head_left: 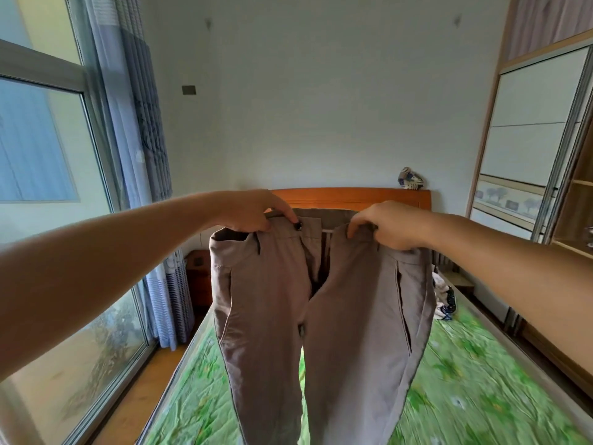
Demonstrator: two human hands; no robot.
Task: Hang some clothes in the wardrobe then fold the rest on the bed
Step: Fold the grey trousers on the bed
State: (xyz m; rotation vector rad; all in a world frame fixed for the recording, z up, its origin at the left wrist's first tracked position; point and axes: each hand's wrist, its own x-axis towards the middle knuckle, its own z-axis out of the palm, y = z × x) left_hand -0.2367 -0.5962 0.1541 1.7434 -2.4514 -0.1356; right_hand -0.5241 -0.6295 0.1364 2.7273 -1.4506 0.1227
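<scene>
Bed (465, 380) open beneath trousers (266, 300); clothes pile (444, 300) right.

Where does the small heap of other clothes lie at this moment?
In the head view the heap of clothes lies on the right side of the green bed cover, toward the headboard, its left edge hidden behind the brown trousers.

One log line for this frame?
trousers: held up over bed, fly open | left hand: grips waistband | right hand: grips waistband
</scene>
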